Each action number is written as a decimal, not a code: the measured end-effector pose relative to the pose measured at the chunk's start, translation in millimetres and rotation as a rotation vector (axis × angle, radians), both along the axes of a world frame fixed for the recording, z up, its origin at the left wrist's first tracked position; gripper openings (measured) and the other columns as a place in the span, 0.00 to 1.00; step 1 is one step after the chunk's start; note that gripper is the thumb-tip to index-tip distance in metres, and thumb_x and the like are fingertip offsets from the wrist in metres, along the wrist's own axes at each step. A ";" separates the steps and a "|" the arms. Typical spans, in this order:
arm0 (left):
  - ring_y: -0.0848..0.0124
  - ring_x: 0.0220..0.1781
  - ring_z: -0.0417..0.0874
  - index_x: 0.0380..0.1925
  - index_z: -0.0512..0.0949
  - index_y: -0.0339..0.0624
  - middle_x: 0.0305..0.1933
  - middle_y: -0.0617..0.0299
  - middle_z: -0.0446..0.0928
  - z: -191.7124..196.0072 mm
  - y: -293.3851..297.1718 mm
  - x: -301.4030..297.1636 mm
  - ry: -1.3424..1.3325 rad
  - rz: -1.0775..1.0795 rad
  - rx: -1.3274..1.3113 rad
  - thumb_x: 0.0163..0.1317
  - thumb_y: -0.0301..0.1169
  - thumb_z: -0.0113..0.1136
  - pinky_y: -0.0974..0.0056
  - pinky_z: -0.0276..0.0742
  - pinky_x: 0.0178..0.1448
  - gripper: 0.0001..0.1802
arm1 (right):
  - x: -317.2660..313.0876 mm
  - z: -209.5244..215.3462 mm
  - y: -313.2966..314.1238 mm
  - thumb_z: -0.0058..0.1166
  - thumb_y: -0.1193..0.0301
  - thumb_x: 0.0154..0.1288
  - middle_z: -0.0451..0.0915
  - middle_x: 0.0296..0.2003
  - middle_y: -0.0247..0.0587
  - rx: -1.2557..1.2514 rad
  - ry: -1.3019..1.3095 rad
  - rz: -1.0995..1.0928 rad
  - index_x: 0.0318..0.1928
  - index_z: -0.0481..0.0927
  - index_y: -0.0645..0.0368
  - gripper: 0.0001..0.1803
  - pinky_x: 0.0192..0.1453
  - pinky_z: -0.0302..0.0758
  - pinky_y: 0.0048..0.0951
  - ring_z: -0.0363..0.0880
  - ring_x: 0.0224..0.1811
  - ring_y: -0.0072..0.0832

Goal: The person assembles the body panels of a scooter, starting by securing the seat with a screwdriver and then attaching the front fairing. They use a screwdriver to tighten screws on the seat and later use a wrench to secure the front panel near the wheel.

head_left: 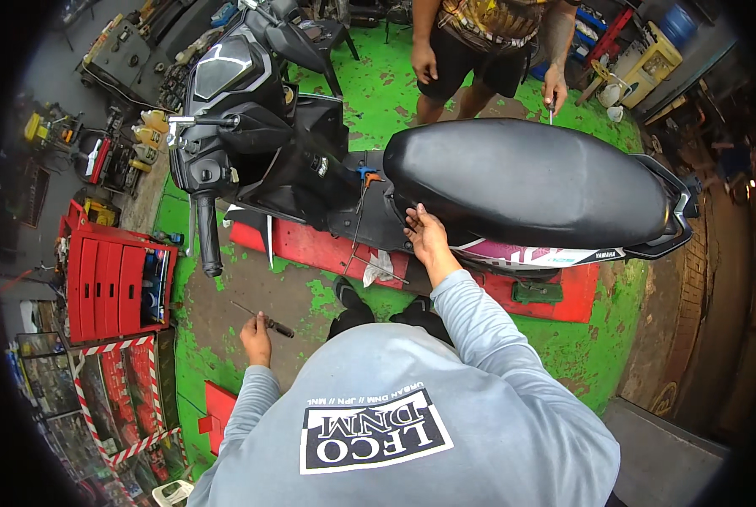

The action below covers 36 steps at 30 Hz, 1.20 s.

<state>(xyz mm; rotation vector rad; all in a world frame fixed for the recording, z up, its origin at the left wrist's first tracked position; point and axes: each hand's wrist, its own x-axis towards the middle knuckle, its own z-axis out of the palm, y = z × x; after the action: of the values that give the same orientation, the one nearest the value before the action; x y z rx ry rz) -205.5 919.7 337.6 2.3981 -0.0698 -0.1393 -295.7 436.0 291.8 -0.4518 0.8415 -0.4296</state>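
down low, the left hand (255, 338) has its fingers curled tight around the dark handle of a screwdriver (264, 319), whose thin shaft points up and to the left over the worn green floor (378, 93). the right hand (427, 237) reaches forward with fingers pressed together and flat against the scooter's dark side panel (369, 215), just under the front edge of the black seat (530, 182) — whether it pinches anything there cannot be told. the scooter (251, 144) stands on a red platform (310, 245). a red tool cabinet (108, 283) sits well off to the left. beyond the seat another person (488, 42) stands, one hand (554, 89) holding a thin tool.
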 end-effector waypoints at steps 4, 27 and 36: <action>0.63 0.35 0.85 0.33 0.85 0.29 0.32 0.48 0.85 3.4 -27.0 -0.7 0.009 -0.019 -0.032 0.73 0.39 0.58 0.59 0.78 0.46 0.21 | -1.5 1.2 -1.9 0.62 0.58 0.72 0.85 0.44 0.35 -0.027 0.035 0.035 0.47 0.79 0.54 0.14 0.44 0.76 0.34 0.80 0.43 0.26; 0.62 0.35 0.84 0.33 0.85 0.29 0.32 0.49 0.85 10.6 -33.3 -19.4 0.054 0.004 0.034 0.73 0.40 0.58 0.59 0.78 0.45 0.21 | -13.3 2.3 -6.6 0.65 0.59 0.69 0.82 0.54 0.30 0.025 -0.064 0.087 0.53 0.78 0.50 0.17 0.45 0.74 0.36 0.76 0.43 0.23; 0.77 0.33 0.76 0.37 0.83 0.35 0.31 0.66 0.80 2.7 -72.0 -1.6 0.197 0.016 -0.390 0.75 0.39 0.57 0.67 0.70 0.35 0.17 | -6.3 9.6 -5.3 0.63 0.52 0.67 0.79 0.28 0.39 -0.159 0.118 0.113 0.40 0.86 0.62 0.22 0.32 0.72 0.32 0.74 0.28 0.29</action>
<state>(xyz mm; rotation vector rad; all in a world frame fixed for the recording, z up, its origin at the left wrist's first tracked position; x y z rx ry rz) -207.0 847.7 340.3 1.9858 0.0142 -0.3228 -302.0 430.7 301.5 -0.6737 0.8945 -0.3697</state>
